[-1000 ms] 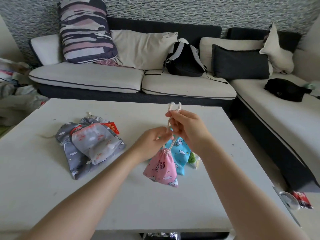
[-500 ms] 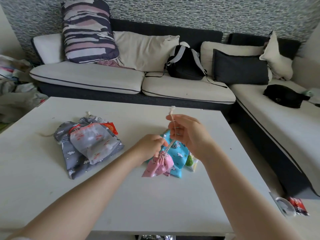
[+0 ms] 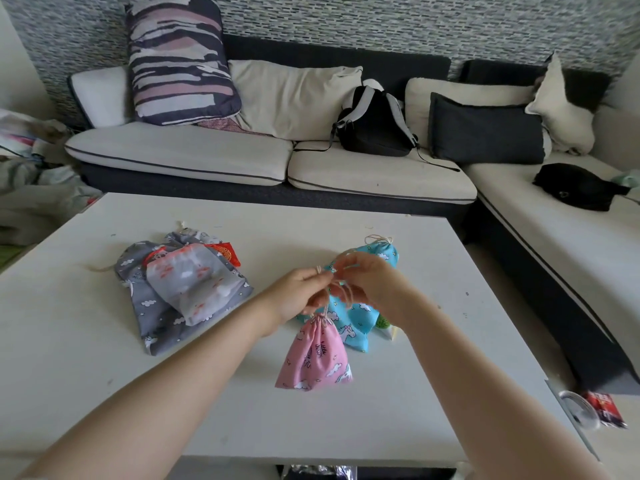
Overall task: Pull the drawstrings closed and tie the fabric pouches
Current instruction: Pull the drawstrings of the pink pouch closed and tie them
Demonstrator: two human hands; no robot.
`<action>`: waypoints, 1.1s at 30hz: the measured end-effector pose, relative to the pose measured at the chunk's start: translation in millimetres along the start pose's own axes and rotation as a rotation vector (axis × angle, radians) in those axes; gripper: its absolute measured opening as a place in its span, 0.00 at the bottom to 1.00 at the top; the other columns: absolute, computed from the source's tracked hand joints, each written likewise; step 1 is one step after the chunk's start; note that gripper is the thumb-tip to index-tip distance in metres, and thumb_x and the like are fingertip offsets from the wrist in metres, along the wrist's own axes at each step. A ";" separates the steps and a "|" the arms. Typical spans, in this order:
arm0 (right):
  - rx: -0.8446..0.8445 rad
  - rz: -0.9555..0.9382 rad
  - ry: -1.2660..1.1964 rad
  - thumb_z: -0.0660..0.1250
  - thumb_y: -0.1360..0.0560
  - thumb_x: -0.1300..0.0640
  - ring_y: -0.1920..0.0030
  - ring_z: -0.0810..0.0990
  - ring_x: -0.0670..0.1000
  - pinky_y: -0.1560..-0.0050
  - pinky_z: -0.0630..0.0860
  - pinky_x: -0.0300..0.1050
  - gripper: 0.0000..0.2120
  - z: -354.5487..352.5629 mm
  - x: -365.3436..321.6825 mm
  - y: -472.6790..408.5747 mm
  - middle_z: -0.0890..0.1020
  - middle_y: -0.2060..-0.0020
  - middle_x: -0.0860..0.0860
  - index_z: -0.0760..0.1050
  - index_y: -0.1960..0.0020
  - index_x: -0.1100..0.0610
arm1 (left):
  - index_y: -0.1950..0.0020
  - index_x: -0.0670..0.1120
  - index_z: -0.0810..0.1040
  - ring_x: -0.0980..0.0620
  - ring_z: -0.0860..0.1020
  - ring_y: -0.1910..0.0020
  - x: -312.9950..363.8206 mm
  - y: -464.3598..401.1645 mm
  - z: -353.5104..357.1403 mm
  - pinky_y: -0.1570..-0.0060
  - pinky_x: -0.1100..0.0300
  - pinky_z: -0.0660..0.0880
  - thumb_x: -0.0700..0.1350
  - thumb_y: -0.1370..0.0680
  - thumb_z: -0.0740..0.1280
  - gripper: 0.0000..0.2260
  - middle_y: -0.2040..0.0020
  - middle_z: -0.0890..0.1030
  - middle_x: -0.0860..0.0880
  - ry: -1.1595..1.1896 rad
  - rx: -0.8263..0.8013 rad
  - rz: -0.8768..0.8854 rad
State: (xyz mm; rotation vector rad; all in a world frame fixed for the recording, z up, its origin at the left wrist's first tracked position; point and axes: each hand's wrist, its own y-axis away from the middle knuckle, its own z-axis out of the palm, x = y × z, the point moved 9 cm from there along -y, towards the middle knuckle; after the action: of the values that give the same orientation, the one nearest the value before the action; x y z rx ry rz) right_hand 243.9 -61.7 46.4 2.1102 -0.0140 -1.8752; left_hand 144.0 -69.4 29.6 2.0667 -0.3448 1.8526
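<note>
A pink unicorn-print pouch (image 3: 317, 358) with its mouth gathered tight hangs from its drawstrings just over the white table (image 3: 104, 341). My left hand (image 3: 298, 292) pinches the strings above the pouch's neck. My right hand (image 3: 372, 284) pinches the same strings (image 3: 343, 291) close beside it, the loose cord blurred between the fingers. Behind the pink pouch lies a blue cloud-print pouch (image 3: 356, 313), cinched at its far end. To the left lies a grey cloud-print pouch (image 3: 152, 306) with a whitish pouch (image 3: 194, 282) on top.
A red packet (image 3: 227, 252) peeks out behind the grey pouch, and a small green item (image 3: 384, 322) lies by the blue pouch. A sofa with cushions and a black backpack (image 3: 375, 124) stands behind the table. A cup and wrapper (image 3: 588, 408) lie on the floor at right.
Both hands came down and close together over the pouch neck. The drawstring ends, held upright before, are now looped between the fingers. The pink pouch hangs upright again after sagging sideways.
</note>
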 end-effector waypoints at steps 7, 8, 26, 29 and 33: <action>-0.278 -0.050 0.254 0.63 0.27 0.68 0.72 0.74 0.41 0.70 0.69 0.31 0.14 23.7 8.9 8.0 0.79 0.70 0.43 0.76 0.52 0.49 | 0.65 0.48 0.81 0.59 0.70 0.73 4.4 3.3 -7.6 0.70 0.70 0.68 0.42 0.22 0.63 0.13 0.73 0.74 0.54 -0.056 -0.081 -0.026; -0.261 -0.055 0.290 0.64 0.28 0.68 0.72 0.73 0.41 0.70 0.68 0.32 0.15 24.0 9.8 6.6 0.79 0.70 0.43 0.76 0.53 0.48 | 0.64 0.48 0.81 0.61 0.72 0.72 5.9 4.1 -8.3 0.69 0.71 0.69 0.41 0.22 0.63 0.12 0.72 0.77 0.56 -0.111 -0.094 -0.022; 0.079 0.170 -0.223 0.60 0.24 0.61 0.72 0.71 0.46 0.72 0.65 0.36 0.13 5.6 47.3 -1.4 0.76 0.71 0.49 0.77 0.64 0.54 | 0.56 0.42 0.84 0.46 0.75 0.65 50.5 25.4 0.4 0.62 0.55 0.71 0.41 0.29 0.69 0.06 0.67 0.80 0.46 -0.760 0.369 0.594; 0.168 0.156 -0.186 0.65 0.27 0.61 0.67 0.74 0.45 0.69 0.65 0.36 0.09 -7.0 50.1 -0.2 0.80 0.67 0.48 0.81 0.61 0.52 | 0.55 0.42 0.84 0.48 0.75 0.62 45.1 27.4 1.5 0.60 0.57 0.69 0.40 0.29 0.69 0.05 0.66 0.81 0.45 -0.715 0.350 0.613; 0.202 0.107 -0.621 0.62 0.26 0.67 0.62 0.81 0.47 0.60 0.75 0.39 0.10 -11.3 48.0 -4.7 0.82 0.64 0.51 0.78 0.58 0.55 | 0.58 0.50 0.82 0.64 0.76 0.59 14.8 15.9 -9.4 0.56 0.67 0.69 0.44 0.22 0.63 0.09 0.61 0.80 0.59 -0.255 0.279 0.293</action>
State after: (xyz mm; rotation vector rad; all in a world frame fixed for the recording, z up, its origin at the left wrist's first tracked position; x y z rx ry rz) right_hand 260.7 -65.1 0.0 1.5092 -0.4609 -2.4591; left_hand 130.8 -79.4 46.5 2.5717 -0.5024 1.8876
